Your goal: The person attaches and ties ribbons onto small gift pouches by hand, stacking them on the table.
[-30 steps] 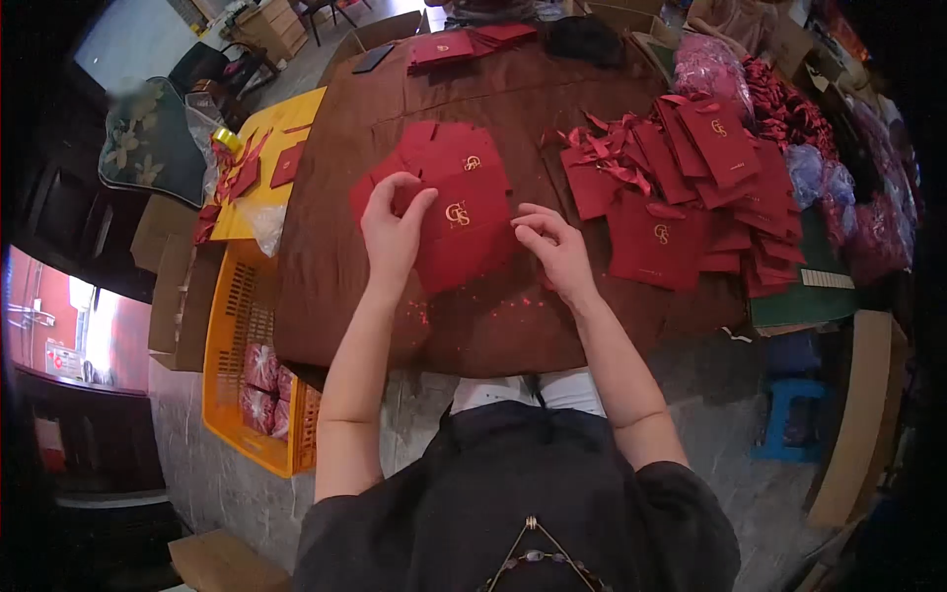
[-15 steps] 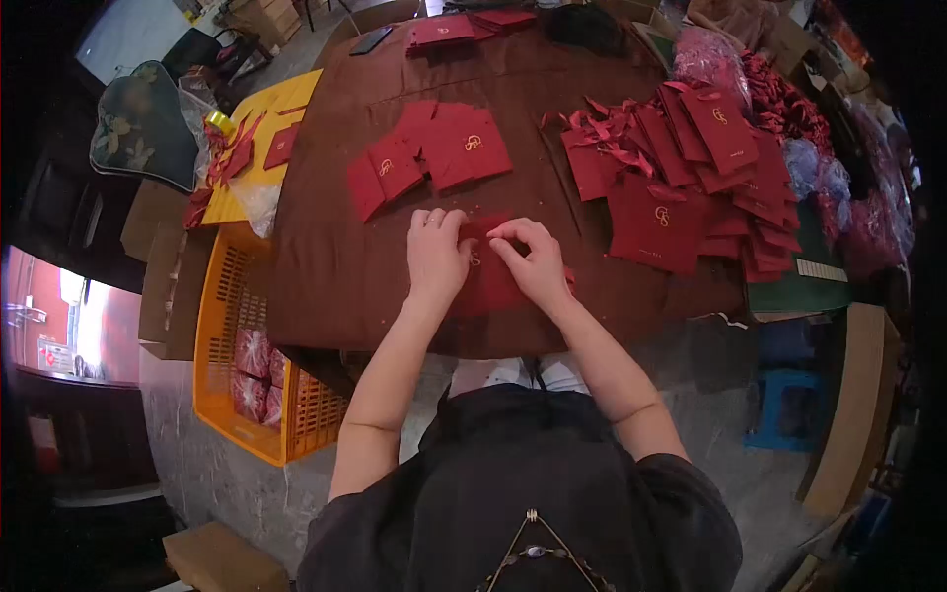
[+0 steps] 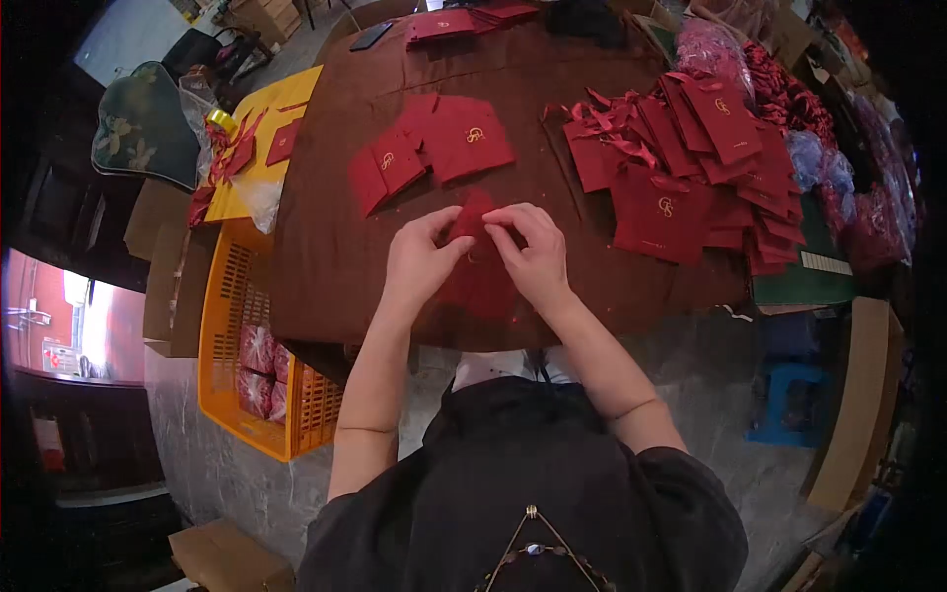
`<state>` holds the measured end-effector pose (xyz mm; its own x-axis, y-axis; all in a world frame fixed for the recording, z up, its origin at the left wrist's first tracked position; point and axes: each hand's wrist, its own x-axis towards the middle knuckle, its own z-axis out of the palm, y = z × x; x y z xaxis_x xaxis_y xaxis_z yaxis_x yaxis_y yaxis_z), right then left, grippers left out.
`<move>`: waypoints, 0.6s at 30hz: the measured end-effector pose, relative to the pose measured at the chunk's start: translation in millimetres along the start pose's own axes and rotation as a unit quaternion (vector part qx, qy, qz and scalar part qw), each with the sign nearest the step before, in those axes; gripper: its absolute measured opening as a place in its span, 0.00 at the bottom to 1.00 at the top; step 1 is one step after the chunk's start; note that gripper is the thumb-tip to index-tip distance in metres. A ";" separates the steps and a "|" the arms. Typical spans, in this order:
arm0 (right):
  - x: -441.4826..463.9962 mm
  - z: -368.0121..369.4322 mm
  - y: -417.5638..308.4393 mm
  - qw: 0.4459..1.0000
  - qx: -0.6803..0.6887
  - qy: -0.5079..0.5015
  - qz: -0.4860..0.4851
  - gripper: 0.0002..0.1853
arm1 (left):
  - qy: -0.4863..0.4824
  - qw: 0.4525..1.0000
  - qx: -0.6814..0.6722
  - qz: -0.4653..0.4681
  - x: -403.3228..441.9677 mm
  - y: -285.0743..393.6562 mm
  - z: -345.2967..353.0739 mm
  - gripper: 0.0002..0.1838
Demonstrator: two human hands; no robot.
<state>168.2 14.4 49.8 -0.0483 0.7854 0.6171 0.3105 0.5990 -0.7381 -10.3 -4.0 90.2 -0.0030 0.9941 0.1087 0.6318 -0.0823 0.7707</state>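
1. My right hand (image 3: pixel 534 255) pinches the blurred red packet (image 3: pixel 475 286) between thumb and fingertips; my left hand (image 3: pixel 422 260) curls at its other side, thumb and forefinger bent towards it; I cannot tell whether those grip;
2. the red packet is between my hands, over the near part of the brown tablecloth (image 3: pixel 326 261);
3. beyond it lie flat red pieces (image 3: pixel 464 156) with gold lettering; to my right, heaped ribboned red bags (image 3: pixel 656 225);
4. below, on my left, an orange crate (image 3: pixel 215 380) holds wrapped bundles (image 3: pixel 255 347).
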 end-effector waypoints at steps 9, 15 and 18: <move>2.2 0.0 -7.0 1.000 -0.005 -0.001 -0.018 0.05 | 0.007 1.000 0.002 -0.004 -10.0 15.2 1.7 0.26; 2.4 -5.4 -18.6 0.994 -0.086 0.004 -0.074 0.05 | 0.062 0.984 0.123 0.110 -25.3 22.9 17.8 0.24; 1.8 -6.0 -22.0 0.995 -0.072 0.000 -0.065 0.05 | 0.117 0.964 0.157 0.180 -30.5 22.6 23.9 0.24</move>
<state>167.0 1.7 68.8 -0.0976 0.7026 0.7049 0.4335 0.6675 -0.6053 22.6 -34.5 89.3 0.1083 0.8588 0.5008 0.8279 -0.3567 0.4328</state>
